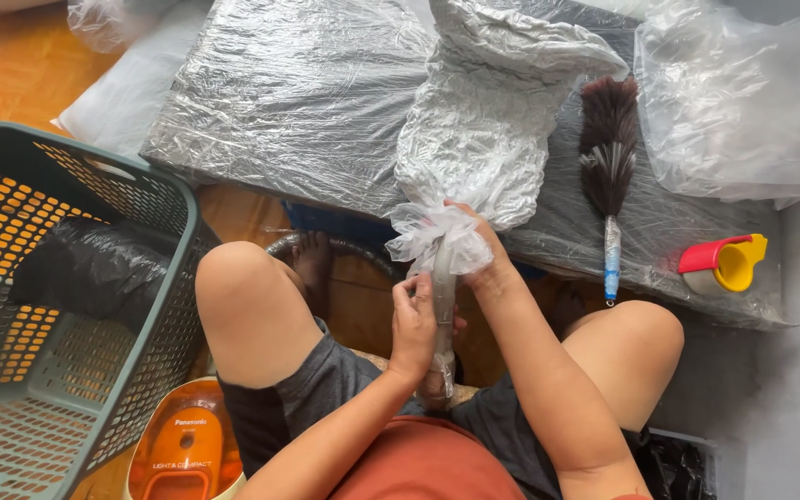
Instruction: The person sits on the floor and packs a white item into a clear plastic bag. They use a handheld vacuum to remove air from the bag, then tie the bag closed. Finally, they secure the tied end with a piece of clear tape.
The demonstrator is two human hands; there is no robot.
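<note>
Bright, even daylight, soft and diffuse; source direction not clear, possibly from upper right where the clear plastic sheet (743, 102) washes pale. Sheen and small glare streaks across the plastic-wrapped grey slab (289, 93). Soft shadow under the slab's near edge and between the knees. Black bag inside the green perforated laundry basket (11, 407) reads dark, little detail. Focus sharp throughout; no motion blur on either hand. Mild wide-angle stretch at frame edges. Lower right corner hazy, grey.
</note>
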